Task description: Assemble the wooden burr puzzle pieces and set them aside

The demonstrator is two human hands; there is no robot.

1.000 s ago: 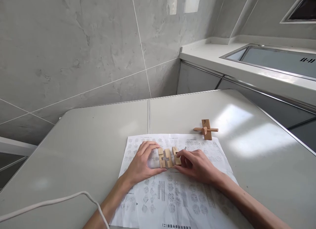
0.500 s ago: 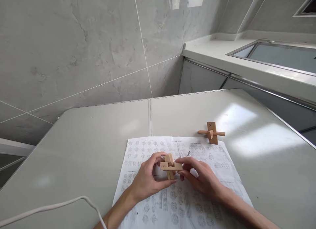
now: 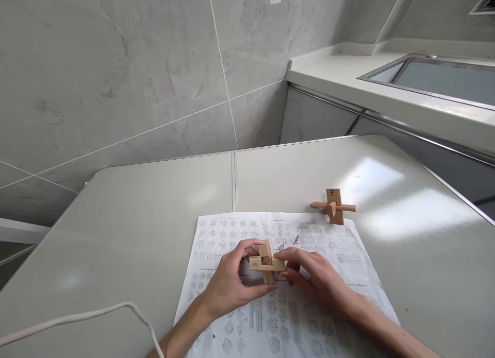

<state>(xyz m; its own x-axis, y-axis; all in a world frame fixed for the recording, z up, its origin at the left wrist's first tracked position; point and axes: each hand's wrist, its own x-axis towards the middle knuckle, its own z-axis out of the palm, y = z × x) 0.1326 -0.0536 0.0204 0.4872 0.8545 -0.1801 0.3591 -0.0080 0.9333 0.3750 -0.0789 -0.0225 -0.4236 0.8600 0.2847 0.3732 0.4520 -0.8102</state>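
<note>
Between my two hands, just over the printed sheet, are interlocking wooden puzzle pieces [image 3: 265, 249]. My left hand [image 3: 232, 278] grips the upright pieces, fingers at their far end and thumb at the near end. A notched wooden piece [image 3: 270, 265] with a dark mark on its left end lies crosswise over them. My right hand [image 3: 313, 273] pinches the right end of that notched piece between thumb and fingers. The lower fingers of my right hand are partly hidden.
Another wooden puzzle assembly [image 3: 334, 207], cross-shaped and marked, lies at the sheet's far right edge. The paper sheet [image 3: 232, 311] with printed diagrams covers the near middle of the table [image 3: 154, 219]. A white cable [image 3: 93, 310] curves at lower left. A tiled wall [image 3: 135, 64] stands behind.
The notched crosspiece has tilted slightly and shifted a little nearer to me, baring more of the joint behind it. Both hands keep their grips; the camera view has shifted slightly.
</note>
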